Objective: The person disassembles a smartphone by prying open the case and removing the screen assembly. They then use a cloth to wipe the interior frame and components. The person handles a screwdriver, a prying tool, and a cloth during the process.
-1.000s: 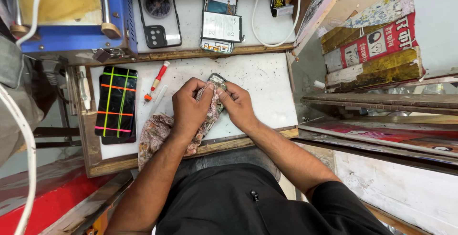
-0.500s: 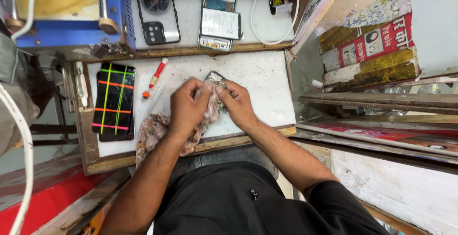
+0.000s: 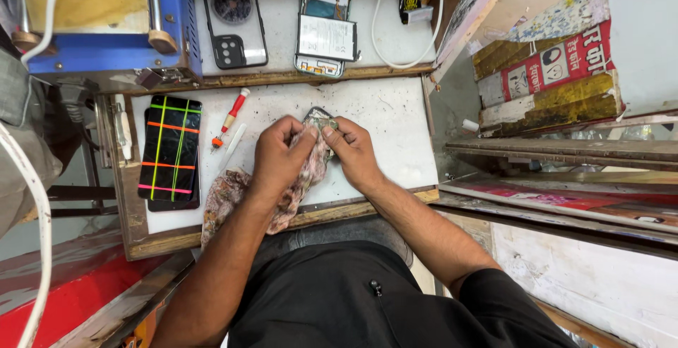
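Near the middle of the white surface (image 3: pixel 395 118), both hands pinch a small dark phone part (image 3: pixel 319 118), its long axis running from the near edge toward the far edge, top end pointing away. The left hand (image 3: pixel 279 157) presses a patterned cloth (image 3: pixel 233 196) over it; the right hand (image 3: pixel 351 152) grips its right side. The part looks dark and mostly covered (details too small to tell). Compared with half a second earlier, both hands sit in much the same place.
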`<action>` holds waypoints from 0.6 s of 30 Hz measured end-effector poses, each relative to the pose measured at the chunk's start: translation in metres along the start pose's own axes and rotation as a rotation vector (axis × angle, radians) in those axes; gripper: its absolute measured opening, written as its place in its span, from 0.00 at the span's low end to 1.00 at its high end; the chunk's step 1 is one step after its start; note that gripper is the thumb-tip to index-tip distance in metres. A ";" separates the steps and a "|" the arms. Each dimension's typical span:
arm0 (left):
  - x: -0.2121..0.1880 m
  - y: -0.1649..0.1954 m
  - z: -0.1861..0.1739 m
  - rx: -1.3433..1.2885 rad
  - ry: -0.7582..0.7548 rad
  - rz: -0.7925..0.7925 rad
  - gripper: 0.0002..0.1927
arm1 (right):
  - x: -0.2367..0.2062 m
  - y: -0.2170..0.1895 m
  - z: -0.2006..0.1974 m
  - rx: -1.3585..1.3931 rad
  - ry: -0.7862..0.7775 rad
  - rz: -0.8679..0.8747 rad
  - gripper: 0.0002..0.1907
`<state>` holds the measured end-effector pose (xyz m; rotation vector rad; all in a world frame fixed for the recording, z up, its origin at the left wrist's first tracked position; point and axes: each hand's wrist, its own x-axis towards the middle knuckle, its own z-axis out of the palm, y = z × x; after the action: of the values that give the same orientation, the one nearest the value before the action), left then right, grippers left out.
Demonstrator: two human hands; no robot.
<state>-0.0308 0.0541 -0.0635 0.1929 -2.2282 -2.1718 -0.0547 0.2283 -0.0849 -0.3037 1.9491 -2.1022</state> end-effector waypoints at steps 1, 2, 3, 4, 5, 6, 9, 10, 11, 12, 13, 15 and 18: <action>0.000 0.001 -0.002 0.001 -0.007 0.014 0.09 | 0.001 0.000 0.000 -0.001 0.010 -0.003 0.13; 0.000 0.001 -0.004 0.003 -0.017 0.025 0.09 | 0.001 0.000 0.000 -0.003 0.008 0.001 0.13; 0.000 0.001 -0.004 0.004 -0.028 0.033 0.08 | 0.001 0.001 0.000 -0.005 0.007 0.008 0.14; 0.002 0.001 -0.004 -0.023 -0.022 0.014 0.09 | 0.001 0.001 0.001 -0.004 0.000 0.017 0.14; 0.005 0.000 -0.003 -0.050 -0.012 -0.006 0.09 | 0.001 0.001 0.001 -0.012 -0.013 -0.004 0.14; 0.007 -0.001 -0.002 -0.077 -0.003 -0.025 0.09 | 0.000 0.002 0.001 -0.021 -0.026 -0.026 0.14; 0.009 -0.001 -0.001 -0.008 0.001 0.077 0.09 | -0.001 0.002 -0.001 0.013 -0.012 0.055 0.12; 0.007 -0.001 -0.001 0.002 -0.017 0.057 0.09 | -0.002 0.002 -0.001 0.033 -0.001 0.108 0.12; 0.005 0.000 -0.003 0.015 -0.035 0.046 0.09 | -0.002 0.002 -0.001 0.030 -0.002 0.078 0.12; 0.003 0.002 -0.005 0.030 -0.056 0.039 0.09 | -0.001 0.002 -0.001 0.028 0.001 0.042 0.13; 0.003 0.004 -0.006 0.051 -0.065 0.027 0.08 | 0.000 0.001 0.000 0.028 0.006 0.009 0.14; -0.001 0.008 -0.009 0.094 -0.073 -0.008 0.08 | 0.001 -0.002 0.000 0.074 0.002 0.039 0.14; -0.008 0.014 -0.020 0.080 -0.126 0.068 0.06 | 0.003 -0.006 0.002 0.257 0.027 0.090 0.11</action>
<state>-0.0216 0.0353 -0.0481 -0.0185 -2.3515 -2.1181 -0.0570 0.2258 -0.0790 -0.1344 1.6471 -2.2741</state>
